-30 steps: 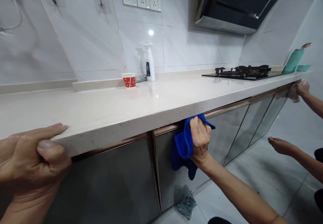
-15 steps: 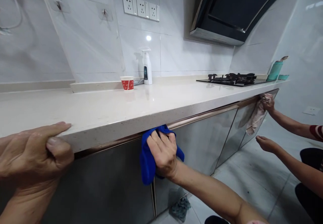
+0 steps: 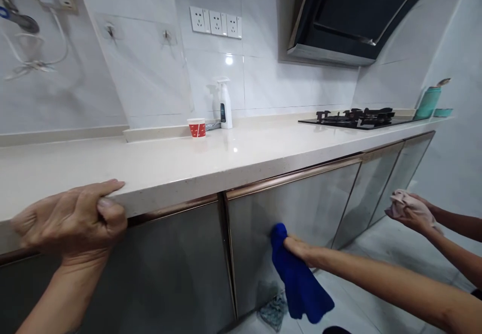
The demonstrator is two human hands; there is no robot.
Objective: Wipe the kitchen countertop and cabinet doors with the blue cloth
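Note:
My left hand (image 3: 81, 218) grips the front edge of the pale countertop (image 3: 165, 173), fingers curled on top and over the rim. Lower down to the right, my right hand (image 3: 297, 248) is closed on a blue cloth (image 3: 301, 286), which hangs loosely in front of a grey cabinet door (image 3: 278, 213). Part of the cloth is bunched near the door; whether it touches the surface I cannot tell. A bronze-coloured handle strip (image 3: 293, 177) runs along the door's top, under the counter.
On the counter stand a red-and-white paper cup (image 3: 197, 128), a white spray bottle (image 3: 225, 105), a gas stove (image 3: 357, 118) and a teal container (image 3: 428, 102). A co-worker's hands (image 3: 417, 213) hold a pinkish cloth (image 3: 408, 206) at right. A greyish cloth (image 3: 273, 311) lies on the floor.
My right hand has moved from the handle strip down and to the right with the blue cloth, which now hangs longer. The co-worker's cloth has come away from the far cabinet door into both hands.

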